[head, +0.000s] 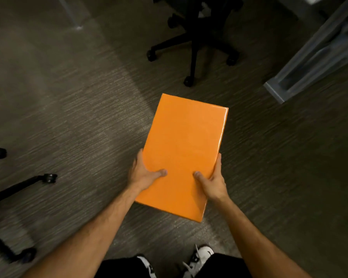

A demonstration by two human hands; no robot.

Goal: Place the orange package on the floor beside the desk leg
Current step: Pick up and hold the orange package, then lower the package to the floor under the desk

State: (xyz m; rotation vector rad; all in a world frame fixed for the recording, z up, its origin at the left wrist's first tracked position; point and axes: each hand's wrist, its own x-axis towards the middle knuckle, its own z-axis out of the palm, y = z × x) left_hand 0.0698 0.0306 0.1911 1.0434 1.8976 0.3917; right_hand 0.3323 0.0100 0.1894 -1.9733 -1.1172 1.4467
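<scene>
A flat, glossy orange package [184, 141] is held out in front of me above the grey carpet. My left hand [143, 173] grips its left edge with the thumb on top. On the right edge, my right hand [213, 181] holds it the same way. The fingers of both hands are hidden beneath the package. A grey metal desk leg with a flat foot [277, 91] stands at the upper right, apart from the package.
A black office chair base with castors [191, 49] stands ahead at top centre. Another black chair base [18, 185] sits at the left edge. A thin white leg [72, 15] is at top left. My shoes [201, 255] show at the bottom.
</scene>
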